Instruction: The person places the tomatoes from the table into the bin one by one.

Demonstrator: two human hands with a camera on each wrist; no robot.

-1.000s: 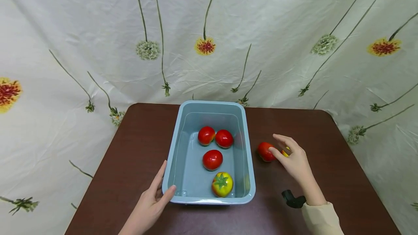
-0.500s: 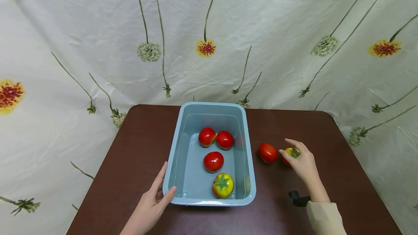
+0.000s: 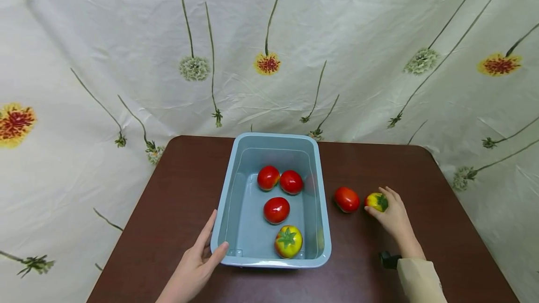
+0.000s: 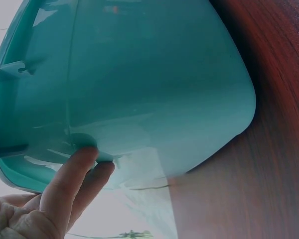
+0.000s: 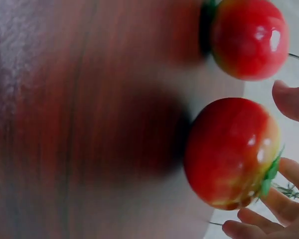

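Note:
A light blue plastic bin (image 3: 324,228) stands mid-table, holding several glossy tomatoes, among them a yellow one with a green star-shaped top (image 3: 288,241). My left hand (image 3: 194,258) holds the bin's near left corner, thumb over the rim; in the left wrist view its fingers (image 4: 72,174) touch the outer wall. Right of the bin, a red-and-yellow tomato (image 3: 376,201) rests on the table. My right hand (image 3: 393,216) spreads around it; in the right wrist view its thumb stands apart from the tomato (image 5: 229,149), and the fingers are by its green top. Left of it lies a red tomato (image 3: 347,199).
The dark brown table (image 3: 189,172) has rounded far corners. A flower-patterned cloth (image 3: 236,27) hangs behind and around it. A black object (image 3: 389,260) sits at the right wrist, by the sleeve (image 3: 420,277).
My right hand has moved right, from the red tomato to the red-and-yellow one, then closer around it. The left hand stays on the bin. The head view has shifted slightly.

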